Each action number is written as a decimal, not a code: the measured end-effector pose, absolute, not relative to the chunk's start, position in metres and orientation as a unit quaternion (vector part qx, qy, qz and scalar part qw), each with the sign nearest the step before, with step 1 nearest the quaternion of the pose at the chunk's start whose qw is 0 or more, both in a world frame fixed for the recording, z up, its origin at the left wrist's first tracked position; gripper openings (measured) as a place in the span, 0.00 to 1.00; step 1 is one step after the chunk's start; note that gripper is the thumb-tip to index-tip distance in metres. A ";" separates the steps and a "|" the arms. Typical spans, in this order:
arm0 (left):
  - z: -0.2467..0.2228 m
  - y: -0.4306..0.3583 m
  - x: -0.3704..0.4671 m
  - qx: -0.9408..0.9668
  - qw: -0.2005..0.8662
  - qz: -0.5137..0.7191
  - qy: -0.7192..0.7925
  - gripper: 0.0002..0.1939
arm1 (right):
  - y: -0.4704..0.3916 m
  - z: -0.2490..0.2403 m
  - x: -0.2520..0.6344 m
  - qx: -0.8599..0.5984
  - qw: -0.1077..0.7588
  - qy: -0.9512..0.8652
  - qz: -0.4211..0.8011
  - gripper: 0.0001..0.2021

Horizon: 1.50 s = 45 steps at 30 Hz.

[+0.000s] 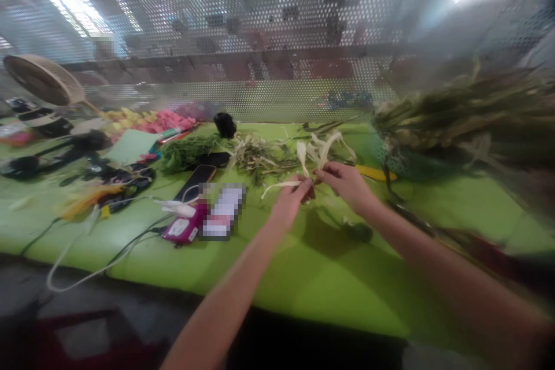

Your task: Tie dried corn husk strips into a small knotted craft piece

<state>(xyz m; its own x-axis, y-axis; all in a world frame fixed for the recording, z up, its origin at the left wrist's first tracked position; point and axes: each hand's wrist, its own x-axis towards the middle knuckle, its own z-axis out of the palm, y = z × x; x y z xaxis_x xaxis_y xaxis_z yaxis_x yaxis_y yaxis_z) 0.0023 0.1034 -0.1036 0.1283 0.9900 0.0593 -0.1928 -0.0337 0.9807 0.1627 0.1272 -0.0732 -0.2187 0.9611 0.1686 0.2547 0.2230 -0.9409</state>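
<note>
Green table (329, 277) | both hands (291, 199) (347, 182) pinch pale strips (318, 153) | strips seemingly fan upward

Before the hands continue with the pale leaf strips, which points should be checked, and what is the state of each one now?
1. Left hand pinches the pale strips: ok.
2. Right hand grips the same strips: ok.
3. Green table bare under the hands: ok.
4. Phone and cables apart from the hands: ok.
5. Heap of stalks at the right within reach: likely ok.
6. Knot or fold between the fingers: cannot tell, blurred.
</note>
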 end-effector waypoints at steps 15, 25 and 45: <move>-0.104 0.112 -0.003 0.309 0.652 0.575 0.386 0.14 | 0.131 -0.083 0.166 -0.461 0.339 -0.743 0.348 0.07; -0.110 0.118 -0.007 0.286 0.643 0.625 0.337 0.16 | 0.110 -0.082 0.151 -0.460 0.395 -0.751 0.262 0.10; -0.107 0.113 -0.003 0.373 0.581 0.610 0.389 0.12 | 0.105 -0.071 0.156 -0.467 0.418 -0.759 0.178 0.08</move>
